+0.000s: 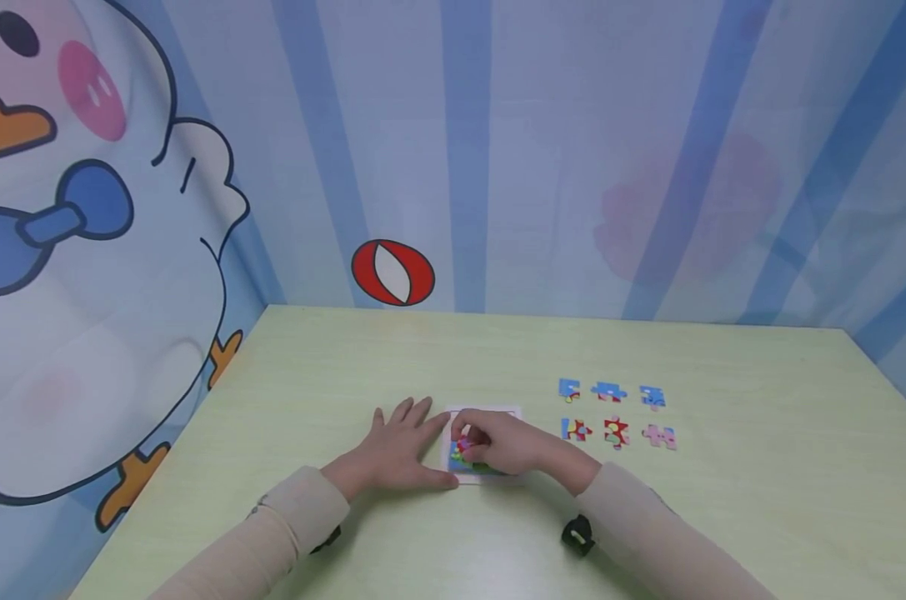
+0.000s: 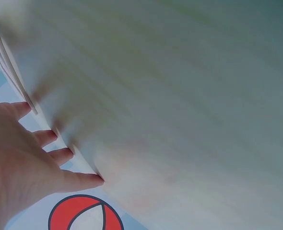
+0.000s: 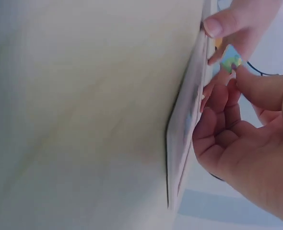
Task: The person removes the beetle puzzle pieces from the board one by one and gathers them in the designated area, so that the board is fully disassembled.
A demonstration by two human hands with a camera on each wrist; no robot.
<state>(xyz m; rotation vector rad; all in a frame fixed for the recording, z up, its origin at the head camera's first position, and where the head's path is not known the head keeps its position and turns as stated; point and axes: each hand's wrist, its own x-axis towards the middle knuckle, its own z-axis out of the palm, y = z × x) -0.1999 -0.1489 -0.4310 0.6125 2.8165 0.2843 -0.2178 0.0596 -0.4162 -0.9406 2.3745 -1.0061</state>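
Note:
A small puzzle board (image 1: 511,410) with a pale border lies on the table, its lower part filled with a coloured picture. My left hand (image 1: 396,452) rests spread on the table, thumb and index finger touching the board's left edge. Over the board, my right hand (image 1: 507,442) pinches a puzzle piece (image 3: 230,58) between thumb and fingers; in the right wrist view it is tilted and shows blue, green and yellow. The right hand covers much of the board in the head view. In the left wrist view the left hand (image 2: 17,163) appears with fingertips down on the tabletop.
Loose puzzle pieces lie in two rows right of the board, among them a blue and red one (image 1: 609,392), a red and yellow one (image 1: 615,432) and a pink one (image 1: 659,436). A printed cloth backdrop (image 1: 543,167) stands behind the table (image 1: 347,358).

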